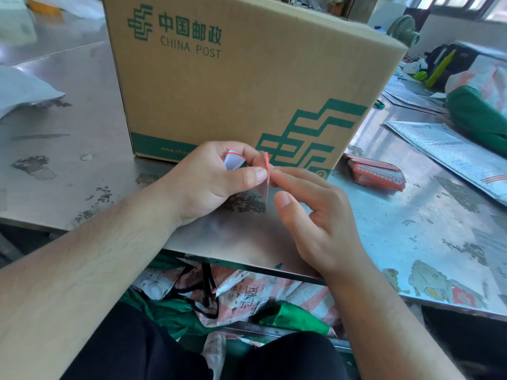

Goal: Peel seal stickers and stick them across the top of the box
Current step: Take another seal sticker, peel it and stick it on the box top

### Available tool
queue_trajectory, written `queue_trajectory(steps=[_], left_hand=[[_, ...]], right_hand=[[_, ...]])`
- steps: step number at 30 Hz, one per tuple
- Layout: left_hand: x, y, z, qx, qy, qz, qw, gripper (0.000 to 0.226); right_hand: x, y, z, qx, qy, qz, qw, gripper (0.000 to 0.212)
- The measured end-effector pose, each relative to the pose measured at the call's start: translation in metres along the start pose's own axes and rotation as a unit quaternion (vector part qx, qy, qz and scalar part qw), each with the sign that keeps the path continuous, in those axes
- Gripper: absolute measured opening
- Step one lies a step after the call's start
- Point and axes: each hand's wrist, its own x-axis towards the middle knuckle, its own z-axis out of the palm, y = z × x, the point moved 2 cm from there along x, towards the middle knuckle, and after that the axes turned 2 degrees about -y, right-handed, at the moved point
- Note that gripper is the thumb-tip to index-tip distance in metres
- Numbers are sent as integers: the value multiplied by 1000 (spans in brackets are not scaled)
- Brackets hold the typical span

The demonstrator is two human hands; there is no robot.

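A brown China Post cardboard box (233, 78) with green print stands on the metal table right in front of me. Just before its lower edge, my left hand (214, 182) pinches a red seal sticker (266, 174) between thumb and forefinger, seen edge-on; a curled white backing paper (233, 161) sits in the same hand's palm. My right hand (315, 215) has its fingers stretched, fingertips touching the sticker's right side, thumb apart below. A stack of red seal stickers (375, 174) lies on the table to the right of the box.
The steel table (82, 171) is stained. Silver bubble mailers (450, 152) and a green-and-striped sack (482, 111) lie at the right. A grey mailer (22, 91) lies at far left. Bags (233, 292) sit under the table by my knees.
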Motion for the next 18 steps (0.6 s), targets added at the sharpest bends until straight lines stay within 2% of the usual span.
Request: queue_trajectory(steps=[13, 18], left_hand=[[0, 0, -1, 14, 10, 2, 1000, 15], [0, -1, -1, 5, 13, 1, 1000, 8]], right_hand=[[0, -1, 0, -7, 3, -1, 1000, 42], [-1, -2, 0, -7, 6, -4, 1000, 41]])
